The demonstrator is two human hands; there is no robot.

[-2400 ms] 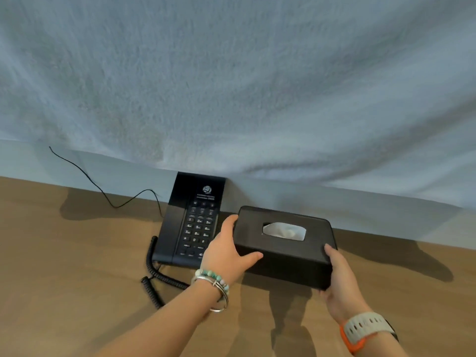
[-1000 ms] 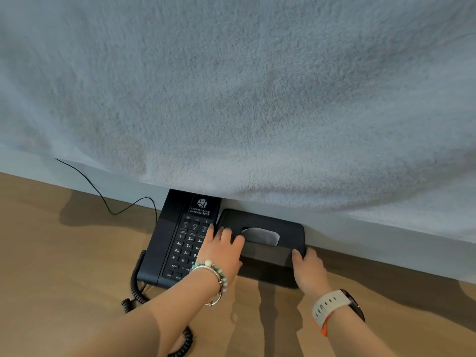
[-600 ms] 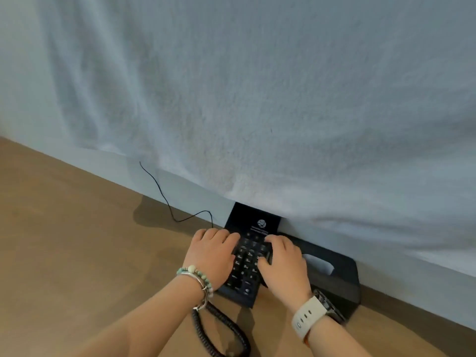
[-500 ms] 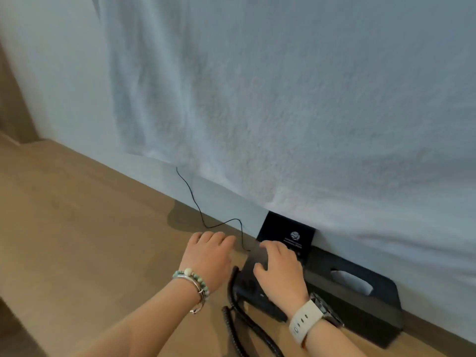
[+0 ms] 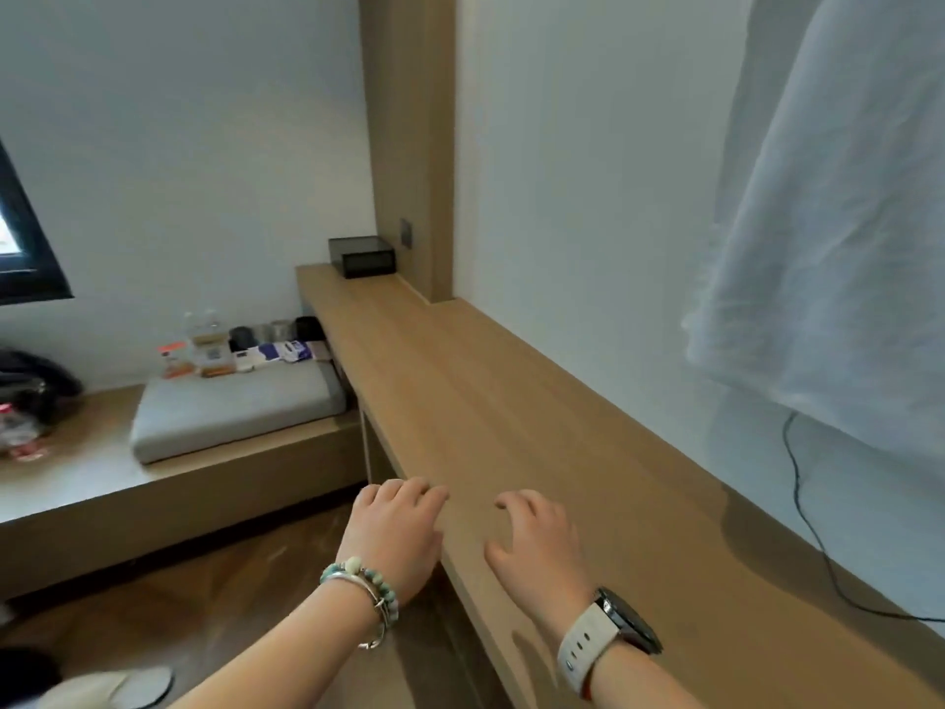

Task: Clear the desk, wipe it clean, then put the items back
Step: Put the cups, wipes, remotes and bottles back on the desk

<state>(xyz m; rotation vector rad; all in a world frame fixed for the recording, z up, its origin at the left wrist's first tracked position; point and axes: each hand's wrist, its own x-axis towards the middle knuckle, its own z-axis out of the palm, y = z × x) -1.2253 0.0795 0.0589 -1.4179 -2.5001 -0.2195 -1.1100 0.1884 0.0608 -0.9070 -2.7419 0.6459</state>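
One wide head-worn view, downward along the desk (image 5: 511, 427) toward its far corner, near end close, margins seemingly warped.

left grip (image 5: 394, 534): palm down, loosely curled, empty | right grip (image 5: 537, 545): likewise

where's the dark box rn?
Head view, upper middle: the dark box sits at the far end of the desk, right beside the wooden pillar.

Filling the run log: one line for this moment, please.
left hand: empty | right hand: empty, over desk | box: far end of desk
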